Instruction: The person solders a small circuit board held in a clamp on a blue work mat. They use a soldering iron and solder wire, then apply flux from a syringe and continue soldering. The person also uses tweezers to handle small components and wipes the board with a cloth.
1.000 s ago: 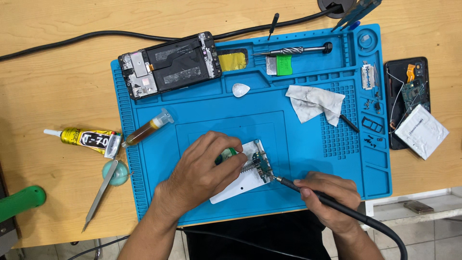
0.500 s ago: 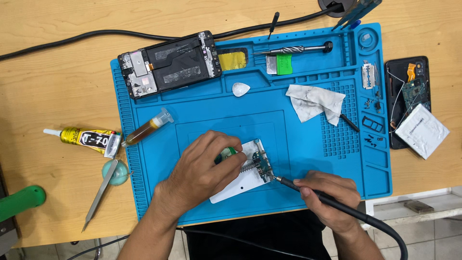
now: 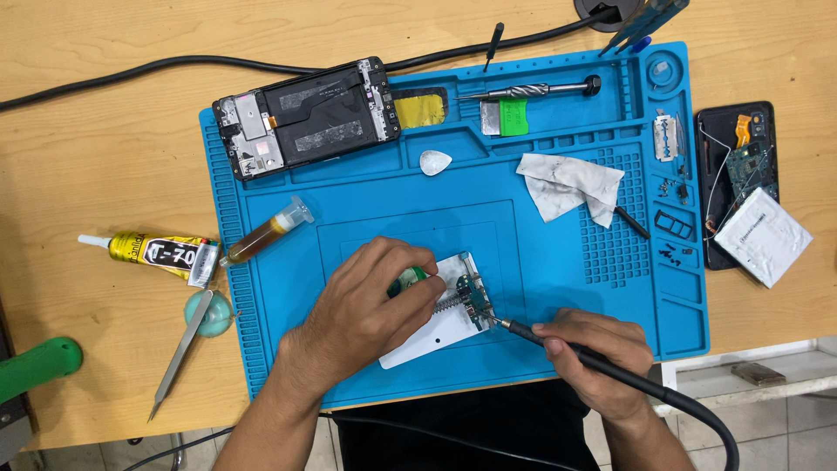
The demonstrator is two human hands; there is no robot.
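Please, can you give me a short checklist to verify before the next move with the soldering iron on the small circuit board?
1. Black soldering iron gripped firmly in the right hand: ok.
2. Iron tip touches the small green circuit board: cannot tell, too small to see.
3. Left hand steadies the white holder plate under the board: ok.
4. Left fingers kept apart from the hot tip: not ok, they appear close.
5. Work lies on the blue silicone repair mat: ok.
6. Crumpled white wipe lies well away from the tip: ok.
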